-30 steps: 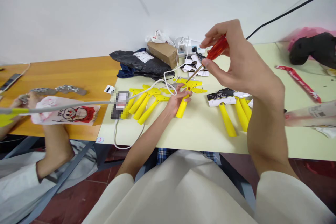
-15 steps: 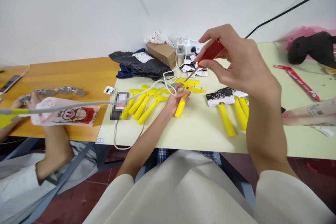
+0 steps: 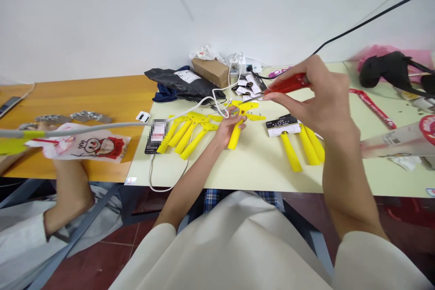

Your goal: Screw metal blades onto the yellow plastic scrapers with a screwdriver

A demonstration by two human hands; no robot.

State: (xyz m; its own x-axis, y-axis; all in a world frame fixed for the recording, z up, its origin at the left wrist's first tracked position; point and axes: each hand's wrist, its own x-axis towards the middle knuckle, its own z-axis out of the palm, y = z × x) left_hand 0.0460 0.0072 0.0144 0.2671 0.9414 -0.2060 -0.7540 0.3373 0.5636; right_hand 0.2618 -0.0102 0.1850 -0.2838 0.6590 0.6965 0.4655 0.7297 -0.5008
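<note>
My left hand is closed around a yellow plastic tool, whose handle points towards me and whose wider head lies at the far end. My right hand grips the red handle of a screwdriver. Its metal shaft slants down to the left, and the tip is at the tool's head; whether it sits in a screw is too small to tell. Several similar yellow tools lie left of my left hand. To the right are more yellow handles with a black-and-white card.
A white cable crosses near my left hand. Behind lie a black plastic parcel, a cardboard box and loose cards. A clear cup lies at right. A co-worker's arm rests at the left table.
My right hand has dropped and shifted slightly right, so the screwdriver lies at a flatter angle. My left hand still holds the yellow tool in nearly the same place.
</note>
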